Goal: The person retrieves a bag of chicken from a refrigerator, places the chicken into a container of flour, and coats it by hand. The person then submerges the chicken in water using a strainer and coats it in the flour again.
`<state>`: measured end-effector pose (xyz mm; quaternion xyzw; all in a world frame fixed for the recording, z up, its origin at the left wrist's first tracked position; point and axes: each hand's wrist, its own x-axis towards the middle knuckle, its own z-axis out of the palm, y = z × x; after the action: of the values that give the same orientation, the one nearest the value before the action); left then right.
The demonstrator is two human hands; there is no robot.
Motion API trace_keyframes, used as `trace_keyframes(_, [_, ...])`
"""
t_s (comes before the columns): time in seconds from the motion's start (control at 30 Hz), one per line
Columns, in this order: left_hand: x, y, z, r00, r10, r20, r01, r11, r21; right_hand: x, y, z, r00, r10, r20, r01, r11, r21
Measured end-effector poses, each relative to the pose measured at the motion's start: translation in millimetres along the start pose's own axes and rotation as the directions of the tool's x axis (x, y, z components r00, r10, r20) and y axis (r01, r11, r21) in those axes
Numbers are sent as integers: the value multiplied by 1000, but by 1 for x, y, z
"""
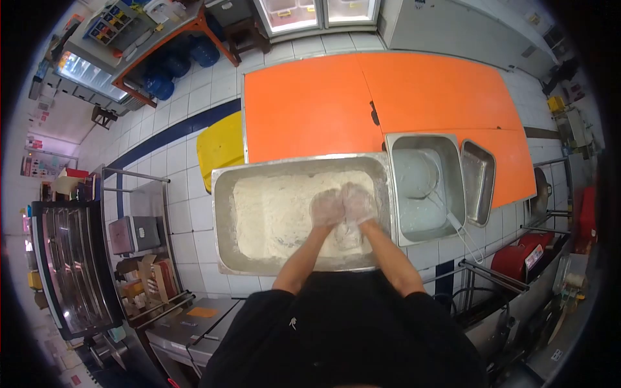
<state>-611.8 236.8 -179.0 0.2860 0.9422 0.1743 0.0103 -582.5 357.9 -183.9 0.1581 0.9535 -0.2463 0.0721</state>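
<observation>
A large rectangular metal tub point(223, 213) holds a bed of pale flour-like powder point(272, 200). Over its right part, my left hand point(328, 208) and my right hand point(358, 203) are close side by side, whitish and blurred. Their fingers are smeared, so I cannot see whether they grip anything. Just below the hands, a powder-coated lump point(349, 238) lies in the tub; what it is does not show. To the right stands a deep metal pan point(409, 220) with cloudy liquid, and a wire strainer point(456, 223) rests in it with its handle over the rim.
Beyond the tub spreads an orange table point(304, 103). A shallow metal pan point(480, 184) stands at the right on it. A yellow panel point(221, 145) is at the table's left side. Metal racks point(136, 174) flank the left, and a red case point(521, 258) sits at the right.
</observation>
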Motion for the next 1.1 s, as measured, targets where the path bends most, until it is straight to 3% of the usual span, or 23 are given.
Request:
trace_keyframes(0.03, [-8,-1,2,987,-78,140,83,996,-35,6,9,15,998,-37,41,37,999,15])
trace_keyframes(0.1, [-12,-14,12,992,-52,118,57,998,-37,12,17,16,994,-90,61,89,996,24])
trace_keyframes(0.17, [-5,-23,17,997,-19,80,21,999,-28,11,15,10,960,-246,135,271,937,-219])
trace_keyframes(0.23, [-7,-3,-16,924,-351,151,350,936,38,1,10,1,953,-277,125,298,933,-203])
trace_keyframes(0.3, [-19,-9,-32,939,-285,191,288,958,14,-21,-3,-33,945,-302,125,321,930,-182])
trace_keyframes(0.37, [-25,-25,-31,952,-221,210,229,973,-10,-36,-17,-71,927,-316,204,316,948,31])
trace_keyframes(0.4, [-33,-38,-15,935,-43,351,109,979,-170,-42,-17,-75,918,-324,230,308,946,104])
trace_keyframes(0.43, [-41,-43,-13,878,151,454,14,940,-340,-50,-10,-61,937,-301,178,295,954,61])
trace_keyframes(0.47, [-50,-42,-9,878,150,455,14,942,-337,-52,-3,-47,953,-278,122,278,960,16])
trace_keyframes(0.5, [-56,-32,-11,913,53,405,80,948,-307,-44,-1,-40,953,-277,121,277,961,16])
trace_keyframes(0.57, [-63,-24,-14,934,-46,355,153,948,-281,-18,0,-30,836,-330,438,336,940,67])
trace_keyframes(0.6, [-63,-26,-16,921,-64,385,181,943,-278,-9,2,-23,832,-333,444,337,939,72])
trace_keyframes(0.7, [-59,-46,-1,891,-136,432,247,945,-213,11,6,-25,847,-255,466,225,967,121])
trace_keyframes(0.77, [-49,-62,-1,870,-188,455,282,948,-146,12,5,-51,893,-105,438,-51,943,330])
trace_keyframes(0.87, [-55,-62,-36,939,-311,144,315,949,-3,22,11,-52,891,-23,453,-191,887,420])
trace_keyframes(0.9, [-54,-56,-59,921,-337,193,374,905,-204,15,9,-58,890,-28,455,-187,888,421])
trace_keyframes(0.97, [-63,-74,-59,907,-348,238,418,819,-394,-10,2,-73,949,-202,242,97,918,384])
trace_keyframes(1.0, [-84,-102,-24,944,-222,244,273,941,-200,-21,0,-76,951,-262,166,190,916,353])
trace_keyframes(1.03, [-104,-120,6,955,-95,280,98,995,0,-32,2,-71,950,-99,296,35,976,215])
trace_keyframes(1.07, [-119,-124,23,950,-31,311,106,968,-228,-44,3,-67,908,68,413,-93,995,40])
trace_keyframes(1.1, [-126,-124,34,945,35,325,119,888,-443,-58,3,-57,885,122,449,-125,992,-23])
